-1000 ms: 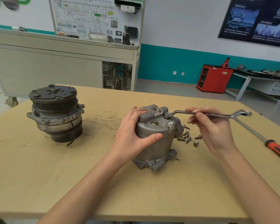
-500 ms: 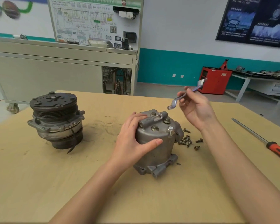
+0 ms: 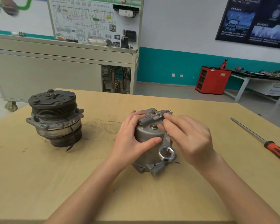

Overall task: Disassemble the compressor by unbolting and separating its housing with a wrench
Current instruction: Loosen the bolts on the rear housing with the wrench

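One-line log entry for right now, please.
left hand: grips housing | right hand: holds wrench against housing, far end hidden | screwdriver: on table, untouched

site: we log an automotive training workshop | evidence: wiring-diagram trainer board [image 3: 94, 20], red tool cabinet [image 3: 212, 80], parts-strewn bench [image 3: 242, 88], technical poster [image 3: 255, 21], screwdriver [image 3: 263, 142] on our worktable [image 3: 39, 183]
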Motion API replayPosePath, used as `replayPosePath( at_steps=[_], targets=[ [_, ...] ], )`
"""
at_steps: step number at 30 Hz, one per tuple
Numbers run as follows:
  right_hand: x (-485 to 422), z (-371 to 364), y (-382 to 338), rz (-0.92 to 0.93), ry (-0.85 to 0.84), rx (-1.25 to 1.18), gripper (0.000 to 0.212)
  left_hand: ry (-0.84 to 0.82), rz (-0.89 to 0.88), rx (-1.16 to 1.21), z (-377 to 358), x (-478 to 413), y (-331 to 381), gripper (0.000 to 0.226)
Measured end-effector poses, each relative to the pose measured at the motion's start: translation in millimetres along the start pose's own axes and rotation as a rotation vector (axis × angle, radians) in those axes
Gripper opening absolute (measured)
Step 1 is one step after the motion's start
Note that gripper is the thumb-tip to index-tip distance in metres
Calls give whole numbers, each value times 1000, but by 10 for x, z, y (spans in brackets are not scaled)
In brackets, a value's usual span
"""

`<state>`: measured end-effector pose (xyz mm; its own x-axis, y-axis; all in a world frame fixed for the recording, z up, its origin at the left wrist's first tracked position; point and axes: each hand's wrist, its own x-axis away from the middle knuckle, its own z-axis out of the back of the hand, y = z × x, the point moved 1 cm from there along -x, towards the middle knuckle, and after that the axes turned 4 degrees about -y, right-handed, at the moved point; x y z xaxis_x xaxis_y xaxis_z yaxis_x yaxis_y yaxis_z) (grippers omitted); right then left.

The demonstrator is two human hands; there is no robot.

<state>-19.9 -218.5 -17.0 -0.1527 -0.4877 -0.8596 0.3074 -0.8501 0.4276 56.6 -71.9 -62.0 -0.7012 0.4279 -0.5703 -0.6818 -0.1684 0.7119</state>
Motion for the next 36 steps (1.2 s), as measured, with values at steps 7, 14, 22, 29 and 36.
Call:
replayPosePath(
  at_steps=[7, 14, 22, 29, 36],
  targets=[
    [22, -47, -90, -82, -32, -1, 18, 3, -5, 10, -5, -4, 23, 60],
    [96, -109, -48, -248, 25, -187, 14, -18, -8, -3, 19, 19, 58, 62],
    [432, -109, 375, -1156, 211, -1244, 13, -18, 18, -35, 16, 4, 26, 63],
    [215, -598, 836, -1494, -46, -1952, 23, -18, 17, -42, 18, 8, 36, 64],
    [75, -654, 906, -1439, 88, -2051, 19, -32, 14, -44, 35, 6, 30, 59]
  ],
)
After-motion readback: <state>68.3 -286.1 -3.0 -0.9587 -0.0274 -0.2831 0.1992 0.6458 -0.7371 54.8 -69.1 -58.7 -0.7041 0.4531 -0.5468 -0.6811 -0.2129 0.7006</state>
